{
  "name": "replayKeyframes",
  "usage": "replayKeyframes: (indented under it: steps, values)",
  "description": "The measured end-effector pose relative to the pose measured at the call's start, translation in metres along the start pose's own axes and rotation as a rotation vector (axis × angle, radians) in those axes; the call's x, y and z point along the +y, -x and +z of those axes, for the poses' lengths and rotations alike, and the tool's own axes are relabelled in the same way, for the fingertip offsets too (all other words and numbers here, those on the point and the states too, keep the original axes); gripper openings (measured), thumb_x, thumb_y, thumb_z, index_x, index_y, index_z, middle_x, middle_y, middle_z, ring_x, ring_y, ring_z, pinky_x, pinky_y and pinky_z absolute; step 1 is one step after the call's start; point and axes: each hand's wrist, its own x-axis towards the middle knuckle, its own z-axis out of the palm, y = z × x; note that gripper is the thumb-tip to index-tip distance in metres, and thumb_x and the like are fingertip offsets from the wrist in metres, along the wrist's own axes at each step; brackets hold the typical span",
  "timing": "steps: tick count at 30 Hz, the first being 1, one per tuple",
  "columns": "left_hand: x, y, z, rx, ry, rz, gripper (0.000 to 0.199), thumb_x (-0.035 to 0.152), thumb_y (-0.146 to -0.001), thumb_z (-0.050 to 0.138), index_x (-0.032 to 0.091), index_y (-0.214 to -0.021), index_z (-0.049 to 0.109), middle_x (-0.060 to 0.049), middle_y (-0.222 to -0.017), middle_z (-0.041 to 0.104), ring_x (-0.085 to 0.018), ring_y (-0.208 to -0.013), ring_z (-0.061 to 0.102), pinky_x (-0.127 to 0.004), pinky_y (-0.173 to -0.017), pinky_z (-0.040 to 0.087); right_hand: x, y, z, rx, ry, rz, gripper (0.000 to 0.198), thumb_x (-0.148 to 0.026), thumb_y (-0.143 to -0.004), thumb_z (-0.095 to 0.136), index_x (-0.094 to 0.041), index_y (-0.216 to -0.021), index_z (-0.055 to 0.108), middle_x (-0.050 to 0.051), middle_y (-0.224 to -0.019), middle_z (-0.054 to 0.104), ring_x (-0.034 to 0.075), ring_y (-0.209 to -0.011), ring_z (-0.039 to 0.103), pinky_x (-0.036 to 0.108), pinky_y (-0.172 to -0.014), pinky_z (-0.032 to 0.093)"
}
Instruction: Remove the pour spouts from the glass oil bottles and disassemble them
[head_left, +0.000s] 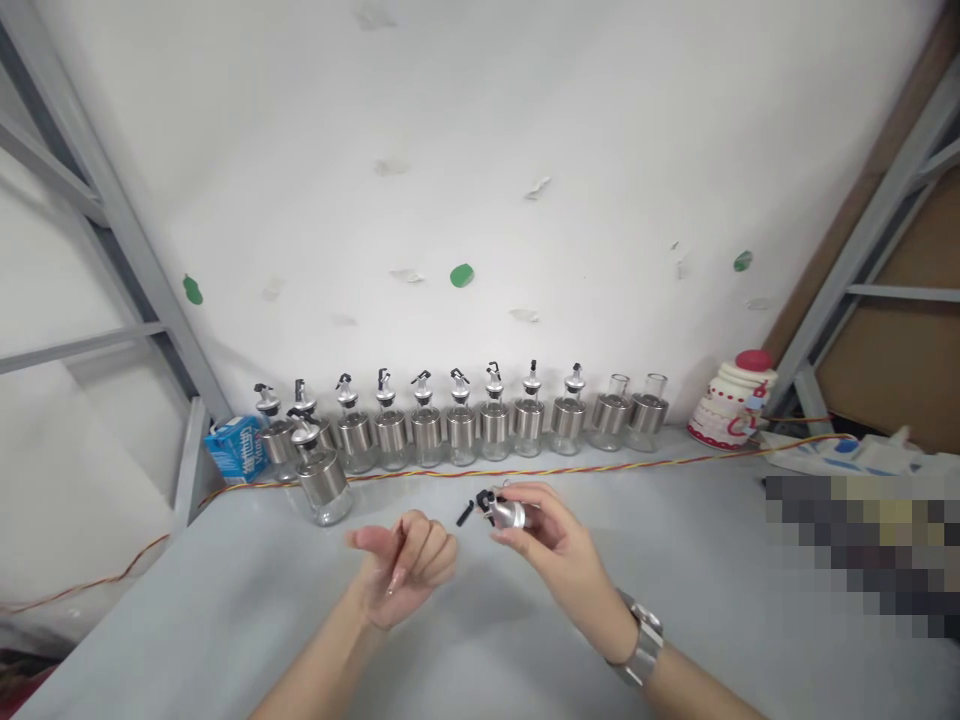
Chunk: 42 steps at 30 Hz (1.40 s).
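My right hand [559, 540] pinches a pour spout [508, 513] between thumb and fingers, above the grey table. The spout has a silver body and a black hinged flap that points left. Just to its left, my left hand [411, 565] has its fingers curled in and its thumb stuck out; I see nothing in it. A glass oil bottle [324, 480] with a steel band and a fitted spout stands forward of the left hand. Behind, a row of similar bottles [426, 425] lines the wall, most with spouts. Two bottles [649, 412] at the row's right end have bare glass necks.
A blue drink carton [236, 450] stands at the row's left end. A red and yellow twisted wire [525, 471] runs along the table before the row. On the right are a white and red ceramic jar [733, 402] and a white boat-like object [840, 452]. Metal frames flank the table.
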Motion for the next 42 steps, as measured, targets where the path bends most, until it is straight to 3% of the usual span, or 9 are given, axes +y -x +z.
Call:
replayKeyframes:
  steps: [3, 8, 12, 18, 22, 26, 31, 37, 42]
  values:
    - [-0.001, -0.004, 0.000, 0.075, -0.143, -0.018, 0.057, 0.066, -0.046, 0.060, 0.014, -0.035, 0.040, 0.007, -0.036, 0.024, -0.003, -0.037, 0.022, -0.019, -0.038, 0.020, 0.001, 0.008, 0.002, -0.001, 0.163, -0.118, 0.031, -0.026, -0.068, 0.066, -0.024, -0.097, 0.055, 0.007, -0.104, 0.052, 0.020, -0.095, 0.053, 0.031, -0.072, 0.051]
    - [-0.015, -0.014, 0.007, 0.320, -0.470, -0.023, 0.046, 0.034, -0.058, 0.072, 0.019, -0.099, 0.059, 0.000, -0.072, 0.055, -0.009, -0.061, 0.049, -0.018, -0.049, 0.038, 0.010, 0.014, 0.000, -0.019, 0.406, -0.217, 0.036, -0.028, -0.074, 0.059, -0.026, -0.108, 0.051, 0.008, -0.120, 0.046, 0.023, -0.108, 0.046, 0.036, -0.079, 0.050]
    - [-0.031, -0.014, 0.020, 0.373, -0.363, -0.089, 0.026, 0.036, -0.074, 0.057, 0.015, -0.089, 0.062, -0.005, -0.086, 0.058, -0.014, -0.080, 0.052, -0.029, -0.073, 0.043, 0.013, 0.013, 0.000, -0.074, 0.613, -0.299, 0.042, -0.026, -0.082, 0.048, -0.025, -0.123, 0.039, 0.008, -0.129, 0.039, 0.022, -0.116, 0.039, 0.039, -0.089, 0.044]
    - [-0.028, -0.014, 0.023, 0.431, -0.322, -0.064, 0.027, 0.036, -0.075, 0.056, 0.015, -0.091, 0.060, -0.006, -0.088, 0.059, -0.015, -0.080, 0.055, -0.027, -0.068, 0.046, 0.007, 0.005, -0.001, -0.267, 0.860, -0.538, 0.046, -0.022, -0.085, 0.041, -0.018, -0.129, 0.028, 0.011, -0.130, 0.038, 0.023, -0.120, 0.033, 0.053, -0.101, 0.020]
    - [-0.029, -0.015, 0.014, 0.456, -0.479, -0.076, 0.036, 0.045, -0.074, 0.052, 0.014, -0.093, 0.055, -0.003, -0.074, 0.054, -0.013, -0.061, 0.055, -0.022, -0.044, 0.046, 0.006, 0.001, -0.005, -0.091, 0.810, -0.368, 0.021, -0.021, -0.086, 0.038, -0.021, -0.103, 0.050, 0.009, -0.103, 0.053, 0.021, -0.102, 0.046, 0.046, -0.091, 0.033]
    - [-0.044, -0.014, 0.009, 0.449, -0.523, -0.140, 0.043, 0.057, -0.071, 0.046, 0.014, -0.075, 0.050, 0.004, -0.057, 0.047, -0.006, -0.034, 0.042, -0.016, -0.026, 0.029, 0.008, 0.003, -0.002, -0.152, 0.783, -0.197, 0.015, -0.026, -0.087, 0.037, -0.021, -0.085, 0.052, 0.005, -0.084, 0.054, 0.019, -0.081, 0.048, 0.037, -0.074, 0.040]
    - [-0.049, -0.012, 0.015, 0.436, -0.584, -0.172, 0.045, 0.059, -0.074, 0.040, 0.015, -0.073, 0.048, 0.006, -0.049, 0.043, -0.004, -0.032, 0.038, -0.014, -0.027, 0.022, 0.014, 0.004, 0.003, -0.185, 0.606, -0.081, 0.019, -0.029, -0.088, 0.035, -0.020, -0.076, 0.047, 0.002, -0.075, 0.053, 0.016, -0.071, 0.047, 0.030, -0.066, 0.039]
    - [-0.039, -0.014, 0.022, 0.348, -0.626, -0.082, 0.049, 0.037, -0.065, 0.064, 0.018, -0.105, 0.044, -0.002, -0.082, 0.052, -0.014, -0.065, 0.054, -0.022, -0.044, 0.043, 0.016, -0.001, 0.001, -0.144, 0.181, 0.133, 0.025, -0.037, -0.087, 0.035, -0.020, -0.070, 0.041, -0.003, -0.063, 0.045, 0.011, -0.058, 0.046, 0.023, -0.056, 0.039]
    - [-0.040, -0.010, 0.025, 0.423, -0.806, -0.012, 0.026, 0.035, -0.070, 0.059, 0.018, -0.083, 0.045, 0.000, -0.069, 0.055, -0.013, -0.059, 0.053, -0.025, -0.053, 0.044, 0.019, -0.005, -0.001, -0.129, 0.002, 0.224, 0.030, -0.043, -0.082, 0.042, -0.019, -0.064, 0.039, -0.006, -0.055, 0.034, 0.007, -0.048, 0.034, 0.020, -0.045, 0.029]
